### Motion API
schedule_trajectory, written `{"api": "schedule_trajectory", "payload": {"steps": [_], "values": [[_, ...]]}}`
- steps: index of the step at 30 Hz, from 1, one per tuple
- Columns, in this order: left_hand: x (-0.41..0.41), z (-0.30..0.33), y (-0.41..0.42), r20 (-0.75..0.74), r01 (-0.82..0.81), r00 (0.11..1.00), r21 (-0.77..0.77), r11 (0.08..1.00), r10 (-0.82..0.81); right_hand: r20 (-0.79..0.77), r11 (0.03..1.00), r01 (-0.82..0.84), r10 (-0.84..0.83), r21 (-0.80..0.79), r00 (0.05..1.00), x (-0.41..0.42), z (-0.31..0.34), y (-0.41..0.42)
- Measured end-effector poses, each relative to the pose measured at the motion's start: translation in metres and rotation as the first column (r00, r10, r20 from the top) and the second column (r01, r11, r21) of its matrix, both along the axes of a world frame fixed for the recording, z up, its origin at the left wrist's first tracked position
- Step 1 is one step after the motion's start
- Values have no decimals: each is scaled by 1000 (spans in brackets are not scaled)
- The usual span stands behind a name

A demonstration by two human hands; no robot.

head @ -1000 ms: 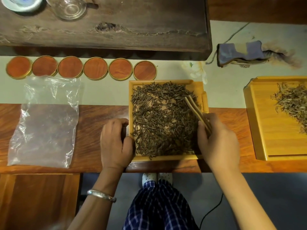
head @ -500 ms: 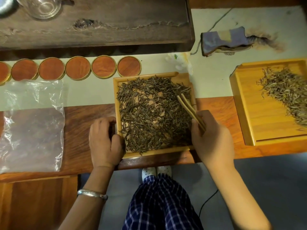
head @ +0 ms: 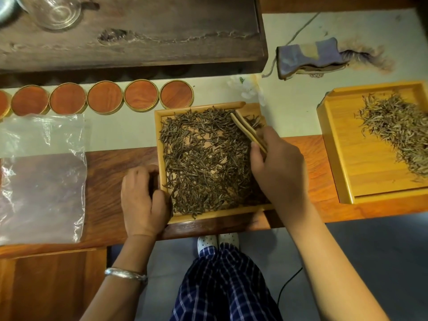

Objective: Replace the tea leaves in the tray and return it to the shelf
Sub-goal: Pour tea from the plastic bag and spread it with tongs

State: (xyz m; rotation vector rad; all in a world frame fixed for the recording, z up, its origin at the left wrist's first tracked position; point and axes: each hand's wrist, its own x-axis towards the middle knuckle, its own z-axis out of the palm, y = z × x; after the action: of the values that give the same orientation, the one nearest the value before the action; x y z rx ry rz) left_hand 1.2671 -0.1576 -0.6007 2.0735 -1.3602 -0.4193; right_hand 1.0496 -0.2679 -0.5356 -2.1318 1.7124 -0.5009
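— Two trays listed. Item one?
— Wooden tray (head: pixel 209 217) of dark tea leaves (head: pixel 203 158), on table edge (head: pixel 111 172). Left hand (head: pixel 142 198) curls round its left rim; right hand (head: pixel 278 167) pinches wooden tongs (head: pixel 247 132) over the leaves.
— Item two?
— Second tray (head: pixel 342 158), paler leaves (head: pixel 398 128), well apart, right.

A crumpled clear plastic bag (head: pixel 41 177) lies flat, well left of the grip. Beyond it, a row of round reddish wooden lids with gold rims (head: pixel 105 98) sits edge to edge, left and farther out. Behind those, a dark rough wooden slab (head: pixel 143 33) carries a clear glass cup (head: pixel 58 12). Far right and beyond, a folded grey-blue cloth (head: pixel 310 57) rests on the pale surface.
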Motion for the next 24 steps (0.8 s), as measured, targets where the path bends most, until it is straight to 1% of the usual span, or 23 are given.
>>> {"api": "schedule_trajectory", "payload": {"steps": [2,5,10,13,17,21,24], "values": [[0,-1,0,9,-4,1000,12,1000,4,-4,1000,-8,7,-21,1000,-1,0,1],[1,-1,0,17,-2,1000,20,1000,2,-16,1000,-13,13,-5,1000,-1,-3,5],[2,-2,0,13,6,1000,10,1000,-6,23,999,8,-7,-43,1000,-7,-3,1],[2,-2,1,19,1,1000,3,1000,-1,-14,999,14,-14,-30,1000,-8,-3,3],[1,-3,0,23,7,1000,8,1000,-7,9,1000,24,-24,-11,1000,-8,2,9],[2,-3,1,9,15,1000,-4,1000,-15,27,1000,19,-19,5,999,-14,13,27],[2,-3,0,2,23,1000,-11,1000,-23,53,998,55,-55,7,997,-30,21,50]]}}
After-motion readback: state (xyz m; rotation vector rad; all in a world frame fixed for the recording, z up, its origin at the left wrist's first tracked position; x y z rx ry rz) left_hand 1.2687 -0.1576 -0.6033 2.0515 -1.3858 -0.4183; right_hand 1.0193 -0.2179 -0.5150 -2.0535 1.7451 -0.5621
